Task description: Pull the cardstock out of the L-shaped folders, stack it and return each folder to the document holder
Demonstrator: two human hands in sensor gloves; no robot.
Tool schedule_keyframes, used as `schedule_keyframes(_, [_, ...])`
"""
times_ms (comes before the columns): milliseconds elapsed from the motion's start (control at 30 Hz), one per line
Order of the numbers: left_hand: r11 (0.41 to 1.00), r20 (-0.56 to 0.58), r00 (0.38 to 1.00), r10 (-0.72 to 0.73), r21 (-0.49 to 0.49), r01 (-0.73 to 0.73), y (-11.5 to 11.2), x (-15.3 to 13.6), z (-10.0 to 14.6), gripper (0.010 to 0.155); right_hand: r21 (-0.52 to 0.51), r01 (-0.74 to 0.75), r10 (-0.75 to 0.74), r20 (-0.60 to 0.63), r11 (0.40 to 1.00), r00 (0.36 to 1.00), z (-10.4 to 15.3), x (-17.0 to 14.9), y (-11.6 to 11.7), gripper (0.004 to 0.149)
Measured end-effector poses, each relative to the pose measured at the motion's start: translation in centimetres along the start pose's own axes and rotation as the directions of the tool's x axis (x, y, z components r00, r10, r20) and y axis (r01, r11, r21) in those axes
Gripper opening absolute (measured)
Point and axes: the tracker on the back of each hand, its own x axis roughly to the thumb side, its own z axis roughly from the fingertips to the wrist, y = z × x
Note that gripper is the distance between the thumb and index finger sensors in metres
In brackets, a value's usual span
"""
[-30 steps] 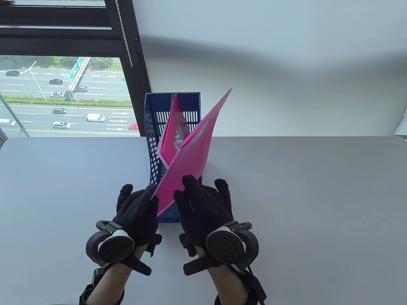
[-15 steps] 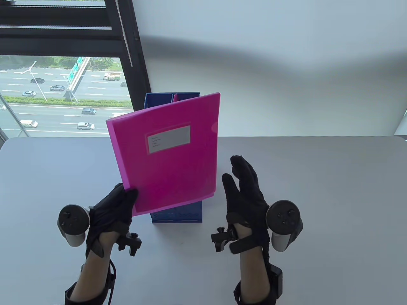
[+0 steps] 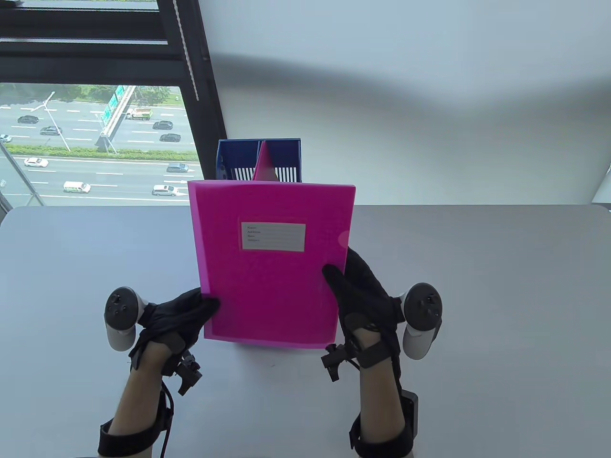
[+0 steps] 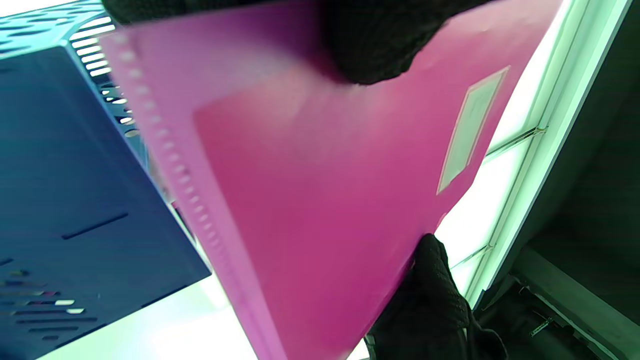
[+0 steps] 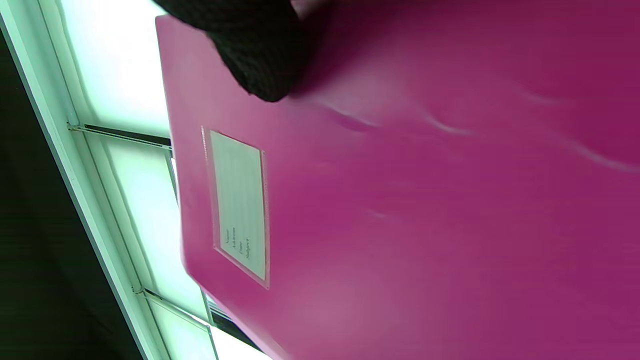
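Observation:
A bright pink L-shaped folder [image 3: 272, 267] with a white label [image 3: 273, 236] is held up facing the table camera, above the table's middle. My left hand [image 3: 184, 315] pinches its lower left corner, thumb on the front. My right hand [image 3: 358, 291] grips its right edge, thumb on the front. Behind it stands the blue document holder [image 3: 260, 160], with another pink folder [image 3: 264, 167] upright inside. The left wrist view shows the folder [image 4: 320, 200] beside the holder [image 4: 75, 190]; the right wrist view is filled by the folder [image 5: 425, 200]. Cardstock inside cannot be made out.
The grey table [image 3: 477, 296] spreads wide on both sides of the holder. A window with a dark frame [image 3: 191, 71] is at the back left, a white wall [image 3: 405, 95] behind the table.
The folder came out of the holder, turned to face the camera and moved down to the centre. My right hand, open beside it half a second ago, now grips its right edge.

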Motion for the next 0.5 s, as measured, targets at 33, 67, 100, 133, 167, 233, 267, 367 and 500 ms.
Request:
schedule_keyframes(33, [0.999, -0.003, 1.000, 0.025, -0.020, -0.025, -0.1, -0.2, -0.1, 0.045, -0.008, -0.020, 0.020, 0.005, 1.000, 1.000, 0.0, 0.0, -0.1, 0.048])
schedule_keyframes(67, [0.998, -0.009, 0.999, 0.050, -0.035, -0.051, -0.2, -0.4, -0.1, 0.046, -0.016, -0.039, 0.039, 0.010, 0.999, 0.999, 0.0, 0.0, -0.2, 0.047])
schedule_keyframes(100, [0.995, -0.014, 0.996, 0.087, -0.050, -0.087, -0.2, -0.6, -0.1, 0.048, -0.032, -0.060, 0.060, 0.013, 0.998, 0.998, 0.0, 0.0, -0.2, 0.046])
schedule_keyframes(133, [0.991, -0.021, 0.993, 0.117, -0.064, -0.118, -0.2, -0.7, -0.1, 0.049, -0.040, -0.068, 0.068, 0.014, 0.997, 0.998, 0.0, 0.0, -0.2, 0.045])
schedule_keyframes(167, [0.988, -0.025, 0.990, 0.136, -0.071, -0.137, -0.1, -0.9, -0.1, 0.050, -0.038, -0.064, 0.065, 0.014, 0.997, 0.998, 0.0, 0.0, -0.2, 0.045])
schedule_keyframes(233, [0.982, -0.026, 0.984, 0.177, -0.066, -0.179, 0.2, -1.2, 0.1, 0.052, -0.021, -0.053, 0.053, 0.018, 0.998, 0.998, 0.0, 0.1, -0.2, 0.045])
schedule_keyframes(267, [0.973, -0.014, 0.974, 0.224, -0.050, -0.224, 0.4, -1.4, 0.3, 0.054, -0.013, -0.063, 0.063, 0.019, 0.998, 0.998, 0.0, 0.1, -0.2, 0.045])
schedule_keyframes(367, [0.933, 0.019, 0.933, 0.360, -0.027, -0.359, 1.1, -1.8, 0.7, 0.056, 0.025, -0.093, 0.092, 0.020, 0.995, 0.996, -0.2, 0.1, -0.3, 0.045])
schedule_keyframes(500, [0.914, 0.052, 0.914, 0.403, 0.027, -0.405, 1.7, -1.8, 1.1, 0.062, 0.061, -0.093, 0.091, 0.025, 0.994, 0.996, -0.3, 0.1, 0.0, 0.045])
